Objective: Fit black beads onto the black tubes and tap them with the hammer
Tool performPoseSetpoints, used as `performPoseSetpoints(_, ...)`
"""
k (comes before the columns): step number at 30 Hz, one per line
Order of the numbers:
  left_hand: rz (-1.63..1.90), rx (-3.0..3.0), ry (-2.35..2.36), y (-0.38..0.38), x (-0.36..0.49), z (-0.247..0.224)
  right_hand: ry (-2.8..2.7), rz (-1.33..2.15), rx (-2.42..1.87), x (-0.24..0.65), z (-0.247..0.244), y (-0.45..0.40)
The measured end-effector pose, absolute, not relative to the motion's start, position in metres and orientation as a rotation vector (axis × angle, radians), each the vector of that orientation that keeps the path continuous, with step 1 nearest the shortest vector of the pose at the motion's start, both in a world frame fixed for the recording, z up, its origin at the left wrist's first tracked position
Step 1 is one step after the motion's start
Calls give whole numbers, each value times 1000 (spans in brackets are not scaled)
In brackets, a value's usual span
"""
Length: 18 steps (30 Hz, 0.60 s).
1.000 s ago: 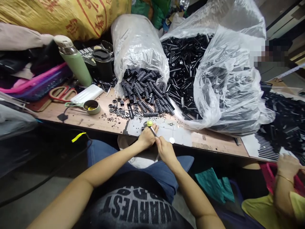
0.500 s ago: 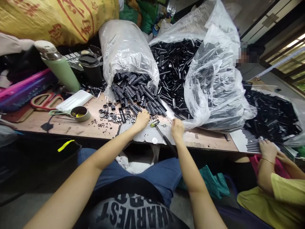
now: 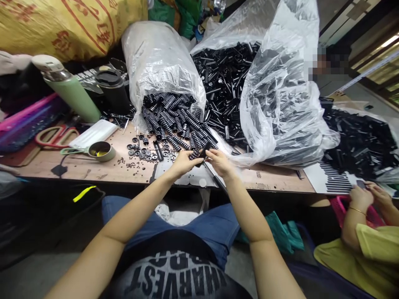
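Note:
My left hand (image 3: 183,163) is closed on a ribbed black-and-silver tube (image 3: 193,156), gripped between thumb and fingers. My right hand (image 3: 220,163) pinches a smooth black tube (image 3: 205,148), tilted upward, right against the ribbed one. Whether the two are joined I cannot tell. Beneath my hands a hammer (image 3: 215,176) lies across the grey work plate (image 3: 174,177), its head hidden by the hands. More ribbed tubes (image 3: 171,114) spill from a clear plastic bag (image 3: 162,54) just beyond. Small round black caps (image 3: 141,153) lie scattered to the left.
A large plastic bag (image 3: 286,120) of black tubes stands at the back right. To the left are a measuring cup (image 3: 107,154), red-handled scissors (image 3: 46,137), a green flask (image 3: 73,93) and a black tumbler (image 3: 112,89). A co-worker's hands (image 3: 363,197) work at the far right.
My hands have come together above the hammer, lifting the ribbed tube and the smooth black tube into view. My right hand has moved left, away from the bag's edge.

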<state>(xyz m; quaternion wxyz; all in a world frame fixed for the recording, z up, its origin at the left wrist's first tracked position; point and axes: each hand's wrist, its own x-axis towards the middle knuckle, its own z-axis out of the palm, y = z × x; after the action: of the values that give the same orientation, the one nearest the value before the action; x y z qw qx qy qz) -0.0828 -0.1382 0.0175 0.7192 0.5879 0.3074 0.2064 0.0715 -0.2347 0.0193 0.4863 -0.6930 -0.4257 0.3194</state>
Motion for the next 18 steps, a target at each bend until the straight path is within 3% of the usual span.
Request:
performPoseSetpoints(7, 415, 1189, 640, -148, -95, 18, -1713, 84, -1942, 31, 43, -246)
performPoseSetpoints(18, 523, 856, 559, -159, -104, 17, -1671, 304, -1571, 7, 28, -265)
